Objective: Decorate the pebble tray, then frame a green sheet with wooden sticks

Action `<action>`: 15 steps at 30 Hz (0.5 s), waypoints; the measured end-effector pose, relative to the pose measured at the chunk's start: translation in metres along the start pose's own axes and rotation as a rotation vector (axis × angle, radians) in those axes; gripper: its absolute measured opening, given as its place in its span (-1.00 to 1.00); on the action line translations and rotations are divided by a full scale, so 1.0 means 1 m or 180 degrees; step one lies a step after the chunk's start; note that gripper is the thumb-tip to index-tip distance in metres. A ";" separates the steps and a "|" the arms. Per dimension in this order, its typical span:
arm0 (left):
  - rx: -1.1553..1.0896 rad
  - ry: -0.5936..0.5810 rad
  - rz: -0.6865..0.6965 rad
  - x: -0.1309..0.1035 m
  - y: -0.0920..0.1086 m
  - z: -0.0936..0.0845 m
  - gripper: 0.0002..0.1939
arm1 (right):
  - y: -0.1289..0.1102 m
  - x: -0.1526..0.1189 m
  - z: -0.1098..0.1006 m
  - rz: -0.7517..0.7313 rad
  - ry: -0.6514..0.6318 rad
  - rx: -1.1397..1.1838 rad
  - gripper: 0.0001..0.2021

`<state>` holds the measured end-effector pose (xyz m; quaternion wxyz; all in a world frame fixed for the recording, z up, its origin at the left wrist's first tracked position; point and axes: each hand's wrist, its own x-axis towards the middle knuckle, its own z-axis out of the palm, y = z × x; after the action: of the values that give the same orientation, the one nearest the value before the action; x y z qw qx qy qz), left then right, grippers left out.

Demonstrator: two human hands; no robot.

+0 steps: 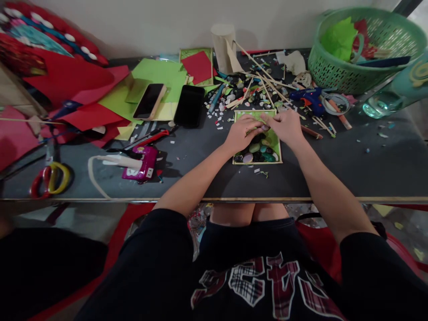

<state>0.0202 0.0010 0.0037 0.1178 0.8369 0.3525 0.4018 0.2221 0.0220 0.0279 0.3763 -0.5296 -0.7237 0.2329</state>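
Green inside its pale rim, our frame lies between the front and back edges of the counter; from the head view we see pebbles across its front half; our left hand and right hand meet above it, fingers drawn together, though we cannot tell what they clamp; a green basket stands near the back right corner.

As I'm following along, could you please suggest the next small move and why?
Perhaps the left hand and right hand should lower the small purplish piece between them onto the square, pale-edged green tray: smooth multicoloured stones cover its near part, but bare green shows at its right side.
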 end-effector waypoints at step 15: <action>-0.0325 -0.0157 -0.0377 0.002 -0.015 0.001 -0.27 | -0.006 0.006 -0.016 -0.1113 -0.0762 0.0225 -0.51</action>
<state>0.0142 0.0134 -0.0028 0.1925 0.8172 0.3775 0.3908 0.2304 0.0245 0.0433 0.3406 -0.3510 -0.8355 0.2505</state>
